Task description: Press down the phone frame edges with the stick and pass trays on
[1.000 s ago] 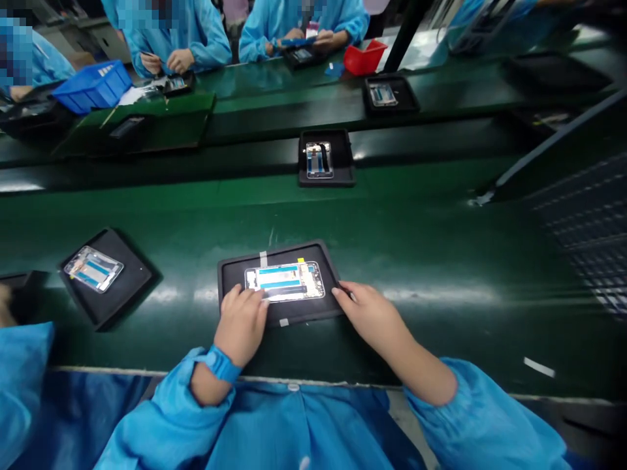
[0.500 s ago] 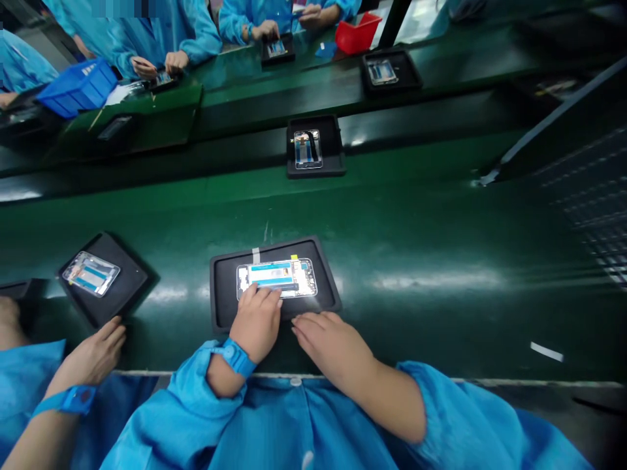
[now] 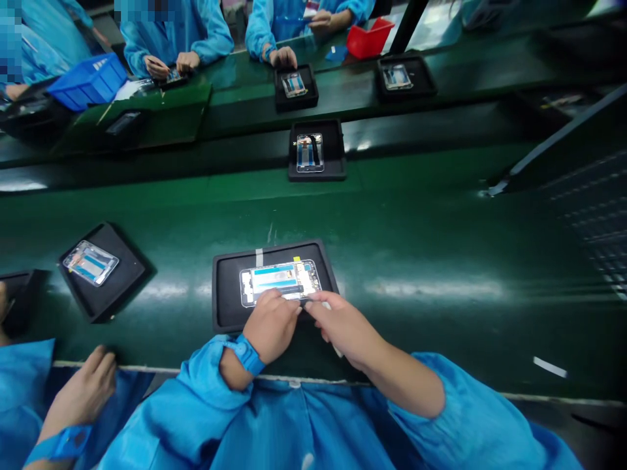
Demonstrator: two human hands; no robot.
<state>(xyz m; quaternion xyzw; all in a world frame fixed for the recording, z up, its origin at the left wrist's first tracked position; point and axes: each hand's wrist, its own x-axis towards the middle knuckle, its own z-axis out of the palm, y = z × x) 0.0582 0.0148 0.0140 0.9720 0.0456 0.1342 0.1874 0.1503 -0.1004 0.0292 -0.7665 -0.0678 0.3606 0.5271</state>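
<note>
An opened phone (image 3: 274, 277) lies in a black tray (image 3: 228, 320), its blue-and-white inner parts, circuit board and a yellow tab showing. My left hand (image 3: 274, 326), with a blue wrist strap, is closed at the phone's near edge, fingertips against it. My right hand (image 3: 345, 329) is pinched around a thin white stick-like tool (image 3: 337, 351) that shows beneath the palm. Its fingertips are at the phone's near right edge, close to my left thumb. The tool's tip is hidden by the fingers.
Another phone (image 3: 91, 262) sits in a tilted tray on the left, near a co-worker's hand (image 3: 85, 388). More trays (image 3: 333, 153) with phones stand farther back. A blue bin (image 3: 88, 81) and a red bin (image 3: 369, 38) are across the green bench. A white strip (image 3: 549, 367) lies right.
My right hand has moved up to the phone's edge, and the white tool now shows in it. My left fingers have slid right along the phone. The co-worker's hand at left has drawn back.
</note>
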